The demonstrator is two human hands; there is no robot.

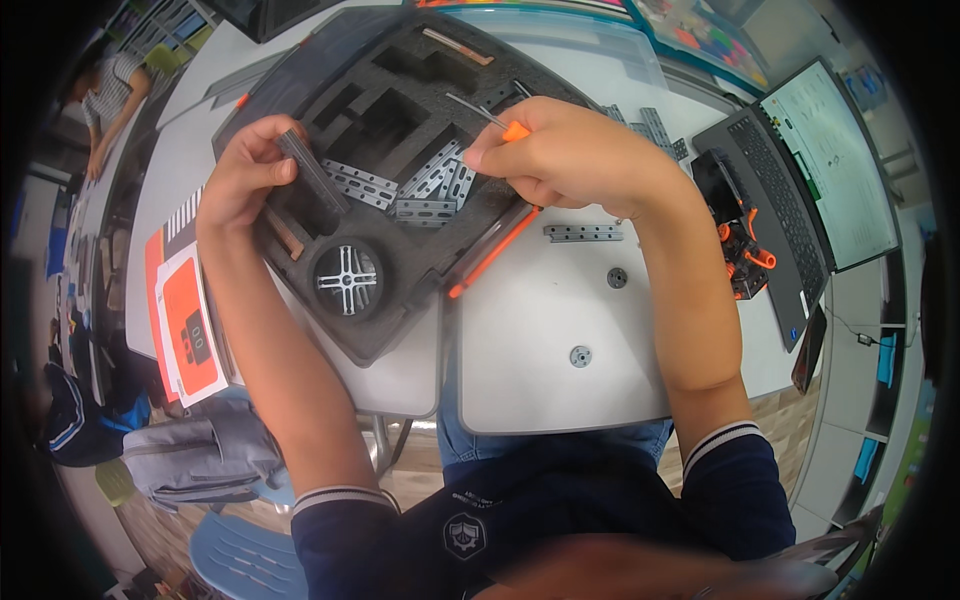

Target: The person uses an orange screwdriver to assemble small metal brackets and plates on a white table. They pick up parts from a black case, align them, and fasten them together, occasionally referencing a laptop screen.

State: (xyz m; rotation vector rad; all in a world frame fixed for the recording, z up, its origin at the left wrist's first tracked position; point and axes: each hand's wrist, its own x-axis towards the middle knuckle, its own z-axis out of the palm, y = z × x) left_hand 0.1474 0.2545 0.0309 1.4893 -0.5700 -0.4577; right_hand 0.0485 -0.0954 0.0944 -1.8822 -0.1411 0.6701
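White worktable point(530, 385) spans the centre of the frame, supporting a foam-lined case point(415, 262) at upper centre. Left hand point(240, 175), upper left: thumb and fingers pinch a dark grey bar point(316, 176). Right hand point(560, 150), upper centre: fingers curled around an orange-handled screwdriver point(515, 131). Perforated metal plates point(432, 186) lie in the case between.

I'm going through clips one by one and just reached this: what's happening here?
The person's left hand holds a dark strip over an open foam-lined case, while the right hand holds an orange-handled screwdriver. Metal bars and a wheel sit in the case; two small discs lie on the white table.
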